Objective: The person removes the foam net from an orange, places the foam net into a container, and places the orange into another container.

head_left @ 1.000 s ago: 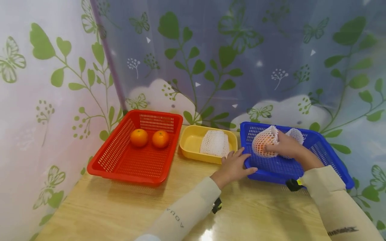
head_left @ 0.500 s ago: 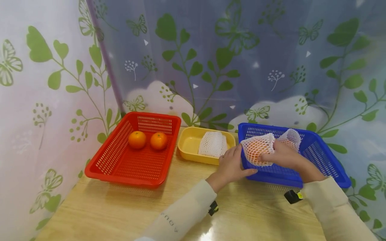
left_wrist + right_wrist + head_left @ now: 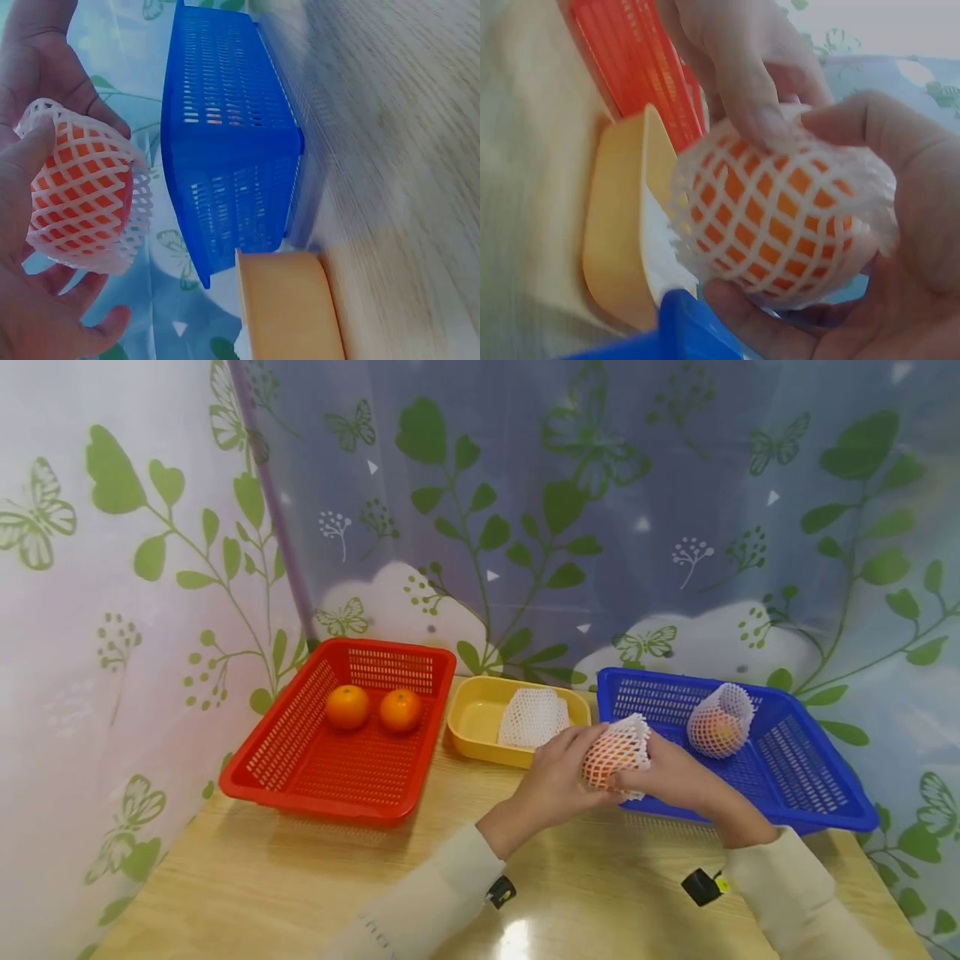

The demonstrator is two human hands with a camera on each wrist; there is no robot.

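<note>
Both sleeves (image 3: pixel 795 885) are long and cream, the left with faint dark lettering (image 3: pixel 377 935); a boxy black device (image 3: pixel 702 887) with a yellow-green spot (image 3: pixel 722 884) sits by each cuff (image 3: pixel 474 850).

Noted pale wood-grain counter (image 3: pixel 600 881), glossy in foreground. Logged directly on it, left to right: red slotted basket (image 3: pixel 315 808), smaller yellow tub (image 3: pixel 480 750) just beside, then blue slotted basket (image 3: pixel 813 768).
</note>
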